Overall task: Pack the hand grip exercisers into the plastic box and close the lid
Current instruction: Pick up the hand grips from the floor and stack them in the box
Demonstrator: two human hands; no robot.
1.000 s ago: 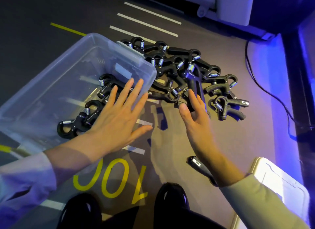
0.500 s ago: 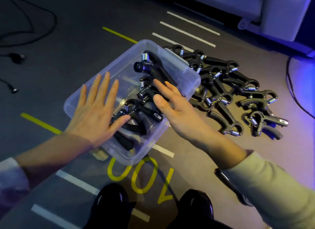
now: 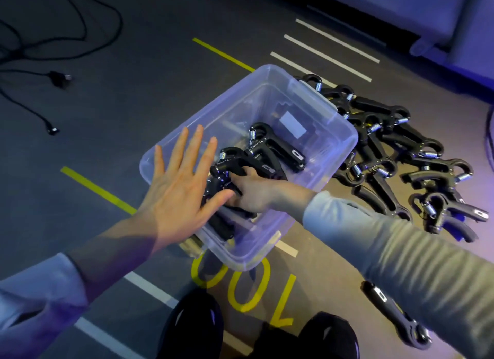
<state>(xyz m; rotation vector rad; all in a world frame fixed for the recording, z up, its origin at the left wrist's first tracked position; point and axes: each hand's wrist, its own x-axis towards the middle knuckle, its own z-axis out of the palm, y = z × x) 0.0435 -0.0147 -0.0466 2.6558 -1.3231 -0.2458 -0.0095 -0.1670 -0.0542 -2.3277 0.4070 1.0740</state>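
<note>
Right hand (image 3: 251,190) is curled on an exerciser (image 3: 235,166) inside the box (image 3: 344,134); left hand (image 3: 176,187) lies flat, fingers spread, on its rim. Box could be tipped by that press — and the pile (image 3: 395,155) on the floor beside it could be knocked.

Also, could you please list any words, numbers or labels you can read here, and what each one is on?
"100": yellow number painted on the floor, seen upside down from here.
White sticker on the plastic box: no text readable.
Small print on the grip exercisers in the box: too small and blurred to read.
</note>
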